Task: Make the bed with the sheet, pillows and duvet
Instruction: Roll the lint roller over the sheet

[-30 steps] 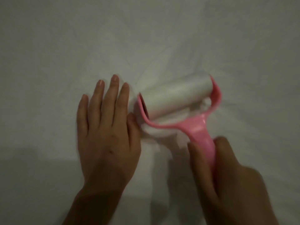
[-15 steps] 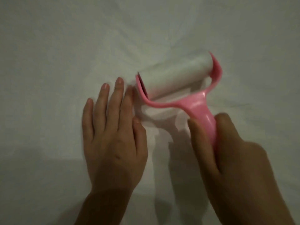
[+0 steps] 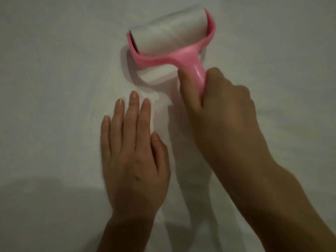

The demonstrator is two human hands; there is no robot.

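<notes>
i see the white sheet spread across the whole view. my left hand lies flat on it, fingers straight, pinning the cloth near me. to the right, my right hand grips the handle of the pink lint roller, its roll on the sheet at the far side. i judge this is sheet cleaning; next calls for a steady stroke with the cloth held taut.

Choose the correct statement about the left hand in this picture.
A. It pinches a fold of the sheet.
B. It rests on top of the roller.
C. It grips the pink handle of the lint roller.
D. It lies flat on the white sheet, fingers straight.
D: the left hand lies flat on the sheet, apart from the lint roller, whose handle the right hand grips.
</notes>
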